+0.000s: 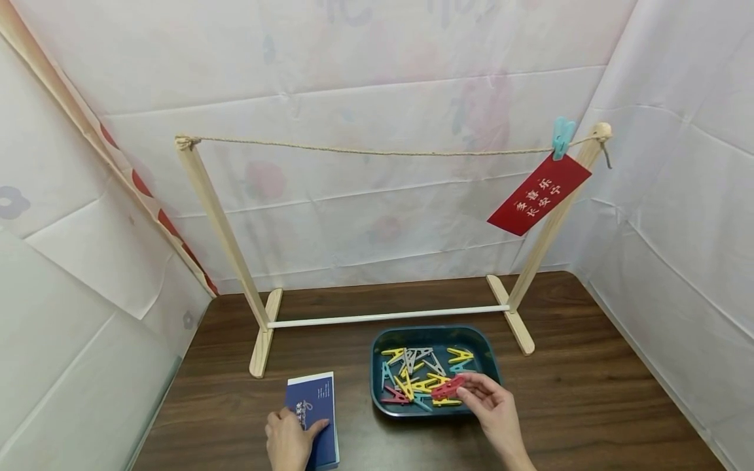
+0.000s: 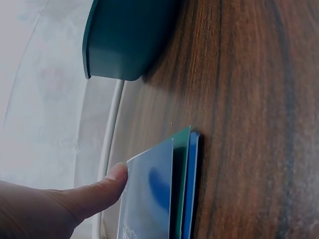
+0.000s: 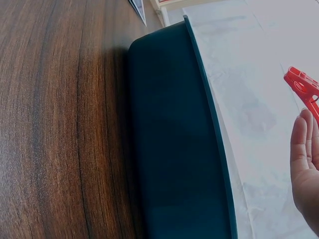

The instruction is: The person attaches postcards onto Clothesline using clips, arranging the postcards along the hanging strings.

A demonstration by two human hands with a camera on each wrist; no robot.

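Note:
My left hand (image 1: 290,439) lies over a stack of cards at the front, thumb across the dark blue top card (image 1: 320,392) and fingers curled at its left edge. In the left wrist view the thumb meets the edge of the blue card (image 2: 149,186), which stands slightly apart from a green card (image 2: 180,159) and another blue one beneath. Over the dark teal tray (image 1: 377,376), my right hand (image 1: 491,409) pinches a red clothespin (image 1: 446,388). The same red clothespin (image 3: 301,85) shows at the fingertips in the right wrist view. Several yellow, grey, blue and red clothespins (image 1: 406,383) fill the tray.
Behind the tray stands a wooden frame (image 1: 220,222) with a twine line (image 1: 377,153) strung between its posts and a white rod (image 1: 383,317) low down. A light blue clothespin (image 1: 562,139) holds a red card (image 1: 538,196) at the line's right end. Pale sheets surround the table.

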